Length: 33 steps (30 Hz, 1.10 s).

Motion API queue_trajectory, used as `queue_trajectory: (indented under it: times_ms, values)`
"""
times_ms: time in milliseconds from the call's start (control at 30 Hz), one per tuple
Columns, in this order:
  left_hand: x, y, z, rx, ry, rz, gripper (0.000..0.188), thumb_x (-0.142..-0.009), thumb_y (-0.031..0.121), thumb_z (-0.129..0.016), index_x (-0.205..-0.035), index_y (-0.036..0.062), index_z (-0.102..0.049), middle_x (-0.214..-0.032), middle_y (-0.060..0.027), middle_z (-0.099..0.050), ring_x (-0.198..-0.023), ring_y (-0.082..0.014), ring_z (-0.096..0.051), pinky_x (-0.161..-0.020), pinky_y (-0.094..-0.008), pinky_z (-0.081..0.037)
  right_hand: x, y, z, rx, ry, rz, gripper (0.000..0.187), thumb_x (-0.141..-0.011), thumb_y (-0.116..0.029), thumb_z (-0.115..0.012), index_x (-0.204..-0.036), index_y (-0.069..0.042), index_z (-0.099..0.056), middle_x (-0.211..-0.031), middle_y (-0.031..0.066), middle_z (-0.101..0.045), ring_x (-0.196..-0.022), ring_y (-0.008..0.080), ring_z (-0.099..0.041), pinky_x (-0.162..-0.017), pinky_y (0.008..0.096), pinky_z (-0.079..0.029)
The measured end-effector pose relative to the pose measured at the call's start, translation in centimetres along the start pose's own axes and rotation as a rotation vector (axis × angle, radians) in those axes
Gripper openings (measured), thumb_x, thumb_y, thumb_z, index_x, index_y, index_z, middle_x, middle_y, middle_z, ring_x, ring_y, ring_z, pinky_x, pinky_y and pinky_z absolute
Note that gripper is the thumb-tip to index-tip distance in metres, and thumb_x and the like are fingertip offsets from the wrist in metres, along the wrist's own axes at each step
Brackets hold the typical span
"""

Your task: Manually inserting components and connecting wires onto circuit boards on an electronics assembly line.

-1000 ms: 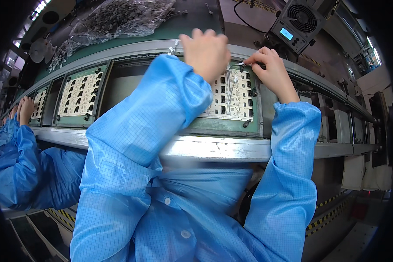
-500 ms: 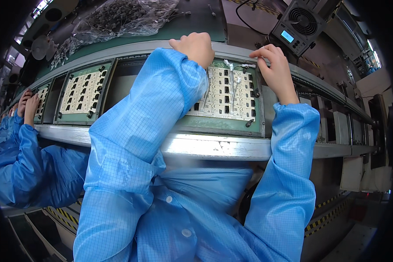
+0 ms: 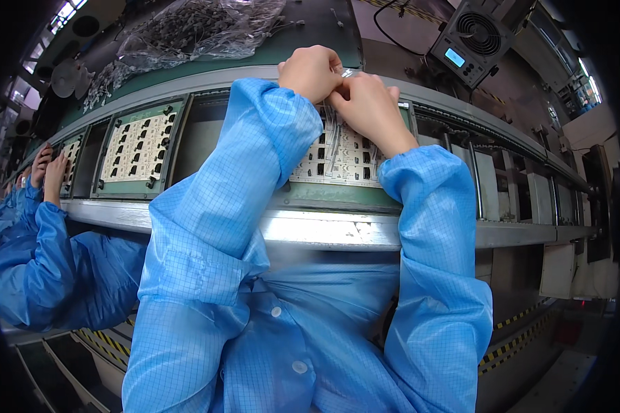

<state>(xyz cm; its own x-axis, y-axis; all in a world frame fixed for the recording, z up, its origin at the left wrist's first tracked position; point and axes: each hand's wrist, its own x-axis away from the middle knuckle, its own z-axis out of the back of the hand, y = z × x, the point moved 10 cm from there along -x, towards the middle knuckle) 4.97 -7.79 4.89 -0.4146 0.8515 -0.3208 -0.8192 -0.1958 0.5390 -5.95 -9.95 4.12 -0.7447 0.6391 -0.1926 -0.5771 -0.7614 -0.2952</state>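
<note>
My left hand (image 3: 312, 73) and my right hand (image 3: 370, 110) meet above the far edge of a circuit board panel (image 3: 353, 175). Fingers of both are pinched together around a small whitish connector lead (image 3: 349, 72), mostly hidden by them. The cream panel carries rows of black components and sits in a green fixture (image 3: 324, 195). Thin white wires (image 3: 334, 148) run down across the panel below my hands. My left forearm and right hand cover parts of the panel.
A second panel (image 3: 136, 148) in its fixture sits to the left on the metal-railed line (image 3: 331, 228). Farther left, a co-worker's hands (image 3: 54, 172) are at another panel. A plastic bag of connector leads (image 3: 200, 31) lies beyond the rail. A fan unit (image 3: 472, 41) stands far right.
My right hand has moved left from the panel's far right corner to meet my left hand. Its fingers have closed together beside the left fingertips. My left hand has shifted slightly.
</note>
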Motion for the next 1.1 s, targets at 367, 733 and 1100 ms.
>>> queue_trajectory:
  times_ms: [367,733,1100]
  values:
    - [0.1,-0.5,0.3,0.227,-0.154,-0.014,0.02,-0.078,0.012,-0.071,-0.094,0.0016,-0.075,-0.081,-0.0097,-0.073,-0.076,-0.0171,-0.071,-0.073,-0.032,-0.056,2.6,0.0,1.0,-0.039,-0.028,0.056,0.028,-0.089,-0.025,-0.059,-0.105,-0.009,-0.074,-0.105,0.0079,-0.07,-0.099,0.0258,-0.064,-0.089,0.0451,-0.043]
    - [1.1,4.4,-3.0,-0.06,-0.243,-0.437,0.02,-0.081,0.007,-0.069,-0.101,0.0031,-0.073,-0.093,-0.0174,-0.073,-0.082,-0.0343,-0.07,-0.077,-0.0416,-0.056,1.6,4.2,3.5,-0.771,-0.152,0.113,0.029,-0.094,0.0,-0.047,-0.115,0.003,-0.066,-0.11,0.0052,-0.069,-0.102,0.016,-0.065,-0.098,0.0311,-0.05]
    - [2.4,4.5,-3.0,-0.078,-0.119,-0.423,0.019,-0.082,0.009,-0.069,-0.101,0.0066,-0.073,-0.093,-0.0106,-0.074,-0.089,-0.0311,-0.07,-0.083,-0.042,-0.054,1.9,5.3,2.8,0.037,0.156,-0.099,0.029,-0.083,-0.034,-0.073,-0.097,-0.009,-0.066,-0.082,0.006,-0.071,-0.082,0.0253,-0.067,-0.08,0.042,-0.044]
